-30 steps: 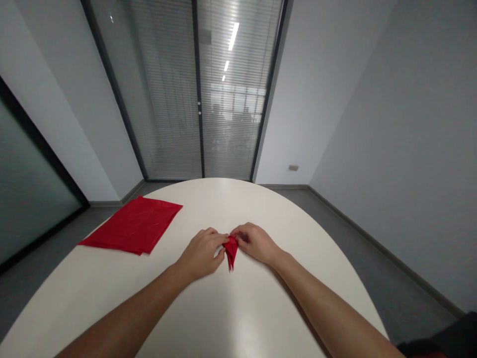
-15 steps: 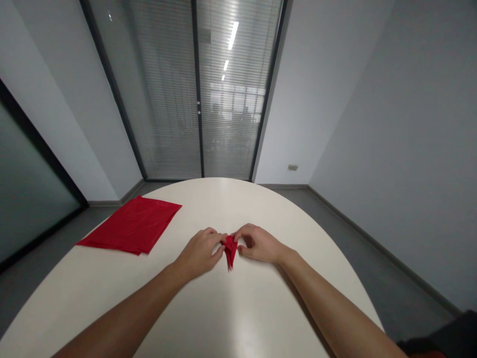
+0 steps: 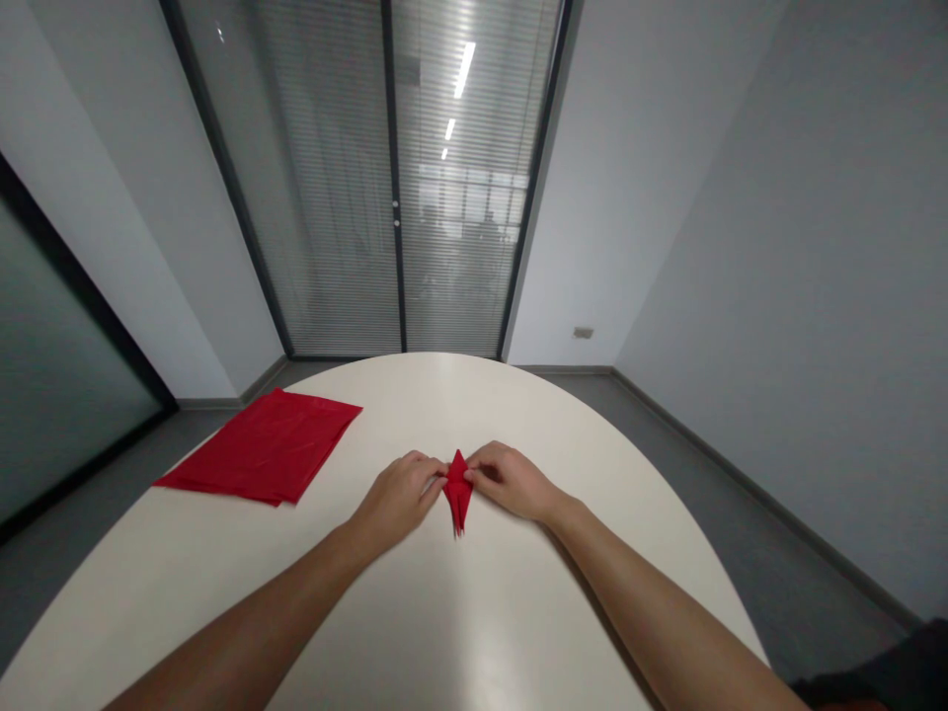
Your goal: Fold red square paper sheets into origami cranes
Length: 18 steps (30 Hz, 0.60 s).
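A small folded red paper shape point(image 3: 458, 491) lies on the white oval table point(image 3: 459, 612), narrow and pointed at both ends. My left hand point(image 3: 398, 498) rests at its left side, fingers curled and pinching its edge. My right hand point(image 3: 510, 481) presses on its right side, thumb and fingers pinched on the fold. Both hands sit low on the tabletop with the shape between their fingertips.
A stack of flat red paper sheets point(image 3: 268, 445) lies on the table's far left part. Beyond the table stand glass doors with blinds point(image 3: 392, 178), grey walls and a grey floor. The table's rounded edge runs close on the right.
The red shape's upper tip now stands out above my fingers. My right thumb has closed back onto the fold after lifting. Both arms stay in place.
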Available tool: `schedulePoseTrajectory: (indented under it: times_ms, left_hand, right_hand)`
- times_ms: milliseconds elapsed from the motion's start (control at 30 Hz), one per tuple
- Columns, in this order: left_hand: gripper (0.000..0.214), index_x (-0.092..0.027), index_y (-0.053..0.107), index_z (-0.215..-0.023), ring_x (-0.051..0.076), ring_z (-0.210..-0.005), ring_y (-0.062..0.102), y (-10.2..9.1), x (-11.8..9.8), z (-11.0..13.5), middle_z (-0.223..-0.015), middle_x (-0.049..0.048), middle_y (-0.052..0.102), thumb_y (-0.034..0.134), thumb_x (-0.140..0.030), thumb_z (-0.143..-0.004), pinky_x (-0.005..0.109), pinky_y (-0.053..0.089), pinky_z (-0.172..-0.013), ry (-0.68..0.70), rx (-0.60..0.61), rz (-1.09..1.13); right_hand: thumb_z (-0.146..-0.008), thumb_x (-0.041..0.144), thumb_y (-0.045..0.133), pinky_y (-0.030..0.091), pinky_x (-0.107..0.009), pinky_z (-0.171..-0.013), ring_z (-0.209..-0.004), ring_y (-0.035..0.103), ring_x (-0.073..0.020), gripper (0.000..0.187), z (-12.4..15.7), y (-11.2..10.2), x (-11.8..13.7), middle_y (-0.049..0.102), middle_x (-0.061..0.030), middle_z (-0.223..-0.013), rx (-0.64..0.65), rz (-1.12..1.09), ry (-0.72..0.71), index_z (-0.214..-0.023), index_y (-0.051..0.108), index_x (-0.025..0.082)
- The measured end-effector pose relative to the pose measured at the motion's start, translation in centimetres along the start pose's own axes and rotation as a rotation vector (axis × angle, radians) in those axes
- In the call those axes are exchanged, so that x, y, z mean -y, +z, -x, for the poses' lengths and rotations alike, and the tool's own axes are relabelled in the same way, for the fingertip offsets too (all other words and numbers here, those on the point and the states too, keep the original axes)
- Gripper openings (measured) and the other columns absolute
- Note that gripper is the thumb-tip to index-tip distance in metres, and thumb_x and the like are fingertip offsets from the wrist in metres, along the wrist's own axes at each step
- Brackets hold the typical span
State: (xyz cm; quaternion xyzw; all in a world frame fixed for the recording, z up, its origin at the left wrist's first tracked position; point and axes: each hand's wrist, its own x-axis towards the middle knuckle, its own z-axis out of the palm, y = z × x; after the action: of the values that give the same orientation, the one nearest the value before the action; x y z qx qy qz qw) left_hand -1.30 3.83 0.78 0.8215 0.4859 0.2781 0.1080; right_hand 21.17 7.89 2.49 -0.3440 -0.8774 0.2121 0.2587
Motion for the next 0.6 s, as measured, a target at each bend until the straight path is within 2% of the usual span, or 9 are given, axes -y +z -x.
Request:
schedulePoseTrajectory:
  times_ms: [133, 233, 367, 600]
  left_hand:
    - [0.022, -0.023, 0.064, -0.115, 0.022, -0.102, 0.065, 0.6, 0.7, 0.1, -0.109, 0.0062, 0.069, 0.055, -0.021, -0.095, 0.038, 0.051, -0.093, -0.041, -0.023, 0.068]
    - [0.028, -0.023, 0.06, -0.122, 0.022, -0.105, 0.065, 0.8, 0.9, 0.0, -0.114, 0.0071, 0.068, 0.055, -0.02, -0.095, 0.039, 0.051, -0.096, -0.056, -0.035, 0.087]
    - [0.028, -0.023, 0.06, -0.122, 0.024, -0.11, 0.063, 0.8, 0.7, 0.1, -0.117, 0.0073, 0.068, 0.056, -0.019, -0.094, 0.042, 0.05, -0.099, -0.036, -0.036, 0.052]
    - [0.029, -0.021, 0.06, -0.122, 0.024, -0.112, 0.061, 0.9, 1.0, 0.1, -0.119, 0.0087, 0.068, 0.058, -0.02, -0.092, 0.044, 0.049, -0.101, -0.028, -0.072, 0.057]
  right_hand:
    - [-0.092, 0.022, 0.061, 0.045, -0.03, -0.077, -0.083, 0.06, -0.0189, 0.017, 0.0, 0.3, 0.0, 0.07, -0.0047, -0.087, -0.013, 0.007, 0.037, -0.104, 0.074, 0.021]
    - [-0.09, 0.02, 0.063, 0.045, -0.029, -0.075, -0.08, 0.059, -0.0186, 0.026, 0.0, 0.6, -0.1, 0.069, -0.0041, -0.088, -0.03, 0.001, 0.046, -0.116, 0.07, 0.022]
    - [-0.088, 0.017, 0.063, 0.046, -0.031, -0.08, -0.087, 0.059, -0.0199, 0.034, 0.1, 1.1, -0.3, 0.069, -0.0069, -0.1, -0.061, -0.009, 0.006, -0.123, 0.066, 0.02]
    - [-0.086, 0.017, 0.065, 0.047, -0.03, -0.073, -0.074, 0.058, -0.0162, 0.039, 0.1, 1.5, -0.8, 0.068, -0.0072, -0.1, -0.074, -0.056, 0.055, -0.125, 0.064, 0.02]
